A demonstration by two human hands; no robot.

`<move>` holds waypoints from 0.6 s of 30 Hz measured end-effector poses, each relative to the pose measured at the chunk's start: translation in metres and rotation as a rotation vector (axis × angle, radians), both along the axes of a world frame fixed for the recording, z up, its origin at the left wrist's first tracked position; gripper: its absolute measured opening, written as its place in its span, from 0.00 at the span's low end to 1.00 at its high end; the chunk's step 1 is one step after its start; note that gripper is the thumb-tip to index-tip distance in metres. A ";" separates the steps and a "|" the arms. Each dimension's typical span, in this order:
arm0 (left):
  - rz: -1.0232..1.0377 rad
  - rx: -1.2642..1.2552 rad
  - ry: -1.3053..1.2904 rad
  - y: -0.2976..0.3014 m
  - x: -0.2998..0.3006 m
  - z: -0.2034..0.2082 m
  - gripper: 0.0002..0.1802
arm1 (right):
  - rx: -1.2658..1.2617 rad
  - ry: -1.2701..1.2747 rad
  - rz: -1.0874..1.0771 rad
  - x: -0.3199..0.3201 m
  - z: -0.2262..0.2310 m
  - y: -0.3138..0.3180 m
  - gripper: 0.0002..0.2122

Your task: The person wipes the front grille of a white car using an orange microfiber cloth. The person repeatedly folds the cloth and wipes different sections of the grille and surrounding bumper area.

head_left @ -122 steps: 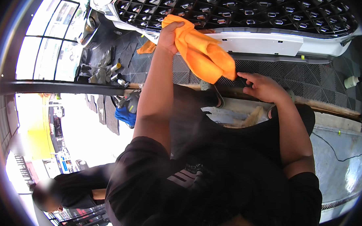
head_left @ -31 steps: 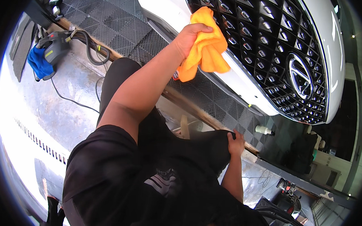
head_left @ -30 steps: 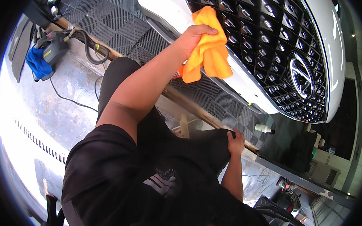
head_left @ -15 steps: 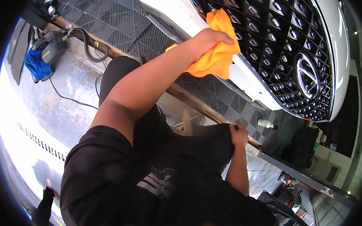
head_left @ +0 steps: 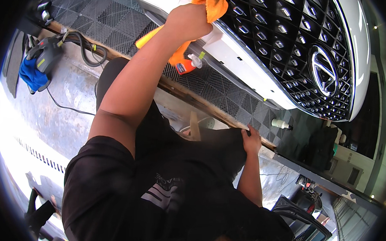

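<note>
My left hand [head_left: 189, 22] is closed on an orange cloth [head_left: 214, 7], held against the lower left edge of a white car's black grille [head_left: 279, 28]. The fingers are partly hidden behind the back of the hand. Below the grille runs the white bumper [head_left: 236, 58]. Beneath my left forearm, on the tiled floor, is an orange bottle [head_left: 184, 66] with a whitish top; an orange-yellow thing [head_left: 148, 36] beside it is partly covered by the arm. My right hand [head_left: 252, 142] rests over my right knee, fingers apart, holding nothing.
A grey and black machine [head_left: 49, 54] with a hose and a blue cloth [head_left: 32, 74] stands at the left. A pale bottle [head_left: 280, 124] lies on the grey floor tiles [head_left: 113, 18] at the right. A wooden edge [head_left: 181, 90] borders the tiles. Cables cross the floor.
My left hand has moved with the orange cloth up and to the left along the grille's edge. The orange bottle has come into sight below. My right hand stays on the knee.
</note>
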State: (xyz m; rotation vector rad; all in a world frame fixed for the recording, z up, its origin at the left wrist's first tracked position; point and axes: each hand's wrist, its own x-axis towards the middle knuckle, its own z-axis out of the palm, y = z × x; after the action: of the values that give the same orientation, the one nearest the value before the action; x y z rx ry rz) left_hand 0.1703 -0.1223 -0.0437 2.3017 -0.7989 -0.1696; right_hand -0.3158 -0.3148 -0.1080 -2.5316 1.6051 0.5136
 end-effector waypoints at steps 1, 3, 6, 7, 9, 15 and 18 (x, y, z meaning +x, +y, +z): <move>-0.010 0.104 -0.035 -0.007 0.006 0.000 0.25 | -0.004 0.002 0.010 0.000 -0.001 -0.001 0.25; 0.033 0.068 -0.065 -0.019 0.013 0.004 0.22 | -0.012 0.011 0.026 0.000 0.000 0.000 0.25; 0.048 0.099 -0.084 -0.029 0.013 0.010 0.20 | 0.011 0.026 0.012 0.010 0.003 -0.001 0.26; 0.037 0.035 -0.141 -0.028 0.010 0.004 0.18 | 0.002 0.025 0.009 0.006 0.002 -0.001 0.26; 0.022 -0.092 -0.260 -0.020 0.004 -0.021 0.15 | -0.013 0.017 0.010 -0.003 -0.001 -0.003 0.26; -0.004 -0.142 -0.402 0.014 -0.001 -0.068 0.15 | -0.031 0.012 -0.010 -0.011 -0.004 -0.002 0.26; 0.060 0.062 -0.284 0.021 0.004 -0.040 0.14 | -0.002 -0.004 -0.012 -0.008 -0.002 -0.002 0.26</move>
State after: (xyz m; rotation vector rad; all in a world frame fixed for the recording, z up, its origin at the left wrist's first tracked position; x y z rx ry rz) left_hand 0.1745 -0.1009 -0.0838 2.4381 -0.8727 0.1665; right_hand -0.3234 -0.3169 -0.1100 -2.5208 1.6195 0.5051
